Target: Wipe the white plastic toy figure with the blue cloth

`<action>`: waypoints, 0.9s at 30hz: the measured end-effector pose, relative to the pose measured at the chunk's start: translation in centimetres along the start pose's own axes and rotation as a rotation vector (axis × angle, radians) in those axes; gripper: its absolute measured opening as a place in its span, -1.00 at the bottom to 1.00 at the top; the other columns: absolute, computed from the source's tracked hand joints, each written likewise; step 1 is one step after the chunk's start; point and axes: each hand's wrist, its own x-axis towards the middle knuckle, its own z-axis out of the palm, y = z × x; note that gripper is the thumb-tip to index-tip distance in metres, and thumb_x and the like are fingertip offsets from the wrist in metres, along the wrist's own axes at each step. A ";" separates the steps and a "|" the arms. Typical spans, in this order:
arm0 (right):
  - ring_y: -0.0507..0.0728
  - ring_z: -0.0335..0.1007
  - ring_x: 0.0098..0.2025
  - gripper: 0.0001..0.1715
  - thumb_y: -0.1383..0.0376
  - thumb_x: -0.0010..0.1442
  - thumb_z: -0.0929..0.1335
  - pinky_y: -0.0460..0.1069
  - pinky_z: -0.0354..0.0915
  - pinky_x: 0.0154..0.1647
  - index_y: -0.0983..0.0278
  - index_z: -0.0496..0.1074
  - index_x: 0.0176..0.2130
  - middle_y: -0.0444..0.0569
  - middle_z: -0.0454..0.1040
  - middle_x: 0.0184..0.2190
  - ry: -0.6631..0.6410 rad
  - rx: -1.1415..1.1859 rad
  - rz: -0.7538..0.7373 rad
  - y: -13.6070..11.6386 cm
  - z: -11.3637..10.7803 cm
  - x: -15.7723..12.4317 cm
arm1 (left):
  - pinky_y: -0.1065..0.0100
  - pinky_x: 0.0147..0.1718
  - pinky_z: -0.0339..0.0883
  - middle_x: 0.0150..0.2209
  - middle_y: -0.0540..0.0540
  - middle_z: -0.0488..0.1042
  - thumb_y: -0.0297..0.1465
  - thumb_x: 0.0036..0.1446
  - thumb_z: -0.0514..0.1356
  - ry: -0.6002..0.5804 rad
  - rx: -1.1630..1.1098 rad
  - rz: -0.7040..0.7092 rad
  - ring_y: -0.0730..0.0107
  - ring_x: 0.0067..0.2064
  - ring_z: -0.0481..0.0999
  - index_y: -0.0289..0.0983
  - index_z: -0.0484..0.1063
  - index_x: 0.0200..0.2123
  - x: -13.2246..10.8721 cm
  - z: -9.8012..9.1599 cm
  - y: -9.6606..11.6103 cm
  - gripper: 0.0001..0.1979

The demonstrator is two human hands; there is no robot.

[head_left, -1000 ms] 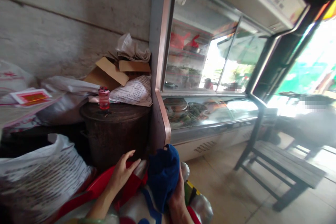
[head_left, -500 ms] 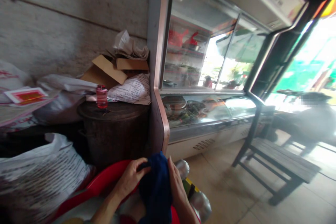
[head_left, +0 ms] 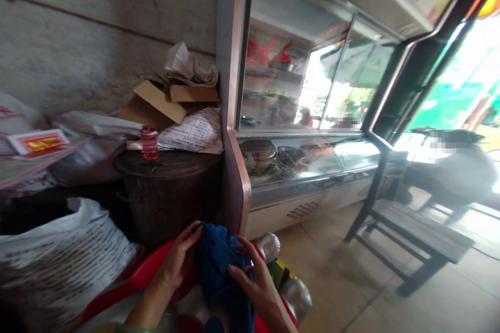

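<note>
A bunched dark blue cloth (head_left: 214, 265) sits low in the middle of the view, gathered between my two hands. My left hand (head_left: 175, 263) grips its left edge, with the fingers curled over the top. On the other side, my right hand (head_left: 253, 283) pinches the front of the cloth with its fingers. Beneath the left forearm lies a curved red plastic piece (head_left: 133, 283), possibly a chair or basin rim. Silver rounded objects (head_left: 269, 247) show just beyond the right hand. The cloth's lower part is hidden by my hands and the frame's edge.
A dark round drum (head_left: 167, 197) with a pink bottle (head_left: 150, 143) on top stands ahead. To the left is a printed white sack (head_left: 58, 255). A glass food display case (head_left: 304, 161) runs along the right, past a tiled floor, wooden bench (head_left: 414, 229) and seated person (head_left: 457, 177).
A second ago only my right hand held the cloth while the left lay open beside it. Both hands now hold it, and the cloth has shifted left and bunched up.
</note>
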 end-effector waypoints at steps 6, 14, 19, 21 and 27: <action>0.22 0.44 -0.25 -0.80 0.13 0.11 0.52 0.07 0.33 -0.13 0.18 0.62 -0.44 -0.06 0.54 -0.41 -0.022 -0.037 -0.075 -2.3 -1.2 0.0 | 0.33 -0.22 0.56 -0.34 -0.03 0.66 -0.18 -0.76 0.71 0.105 0.006 0.047 0.07 -0.10 0.68 -0.29 0.55 -0.26 -0.6 0.7 1.3 -0.15; 0.15 0.43 -0.35 -0.53 -0.07 0.02 0.58 -0.03 0.35 -0.34 0.16 0.64 -0.18 -0.11 0.58 -0.33 0.257 0.381 0.184 -5.3 -3.3 0.7 | 0.43 -0.34 0.46 -0.37 0.01 0.60 -0.14 -0.25 0.65 -0.147 0.142 0.001 0.45 -0.39 0.53 -0.29 0.59 -0.26 -0.2 -0.6 0.6 -0.46; 0.13 0.37 -0.34 -0.60 -0.01 -0.06 0.60 -0.02 0.34 -0.28 0.19 0.56 -0.37 -0.16 0.49 -0.45 0.162 0.514 0.157 -9.4 -3.2 1.8 | 0.47 -0.28 0.44 -0.33 -0.01 0.57 -0.16 -0.06 0.59 -0.279 0.225 -0.015 0.45 -0.32 0.55 -0.31 0.59 -0.24 0.5 -1.7 -0.1 -0.56; 0.08 0.28 -0.41 -0.61 0.01 -0.05 0.60 -0.05 0.28 -0.33 0.19 0.49 -0.42 -0.21 0.40 -0.50 0.075 0.596 0.136 -10.7 -2.9 2.0 | 0.46 -0.25 0.44 -0.30 -0.04 0.60 -0.16 0.02 0.55 -0.334 0.261 -0.025 0.44 -0.29 0.56 -0.31 0.59 -0.21 0.6 -1.7 -0.1 -0.59; 0.06 0.28 -0.44 -0.61 0.05 -0.04 0.60 -0.06 0.29 -0.35 0.19 0.44 -0.45 -0.23 0.41 -0.52 0.021 0.713 0.113 -11.1 -2.5 3.2 | 0.32 -0.10 0.45 -0.04 -0.21 0.64 0.01 0.04 0.50 -0.381 0.291 -0.050 0.24 -0.10 0.62 -0.25 0.49 0.16 0.1 -1.2 0.4 -0.28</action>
